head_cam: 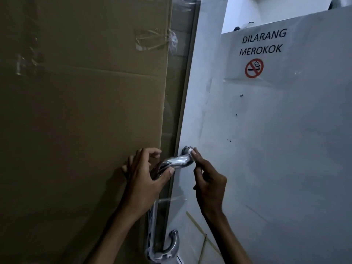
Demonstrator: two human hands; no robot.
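Note:
A chrome pull handle (178,161) is fixed to a white-covered door (266,149); its long bar runs down to a lower curved end (171,244) and is partly wrapped in clear plastic film. My left hand (144,180) holds the handle's upper bend, thumb under it, fingers curled behind. My right hand (206,180) pinches something small and pale at the handle's top mount (187,150); what it pinches is too small to tell.
A large sheet of brown cardboard (82,111) taped with clear tape covers the panel on the left. A paper sign (262,42) reading DILARANG MEROKOK with a no-smoking symbol hangs on the door at upper right. Tape strips cross the door's lower part.

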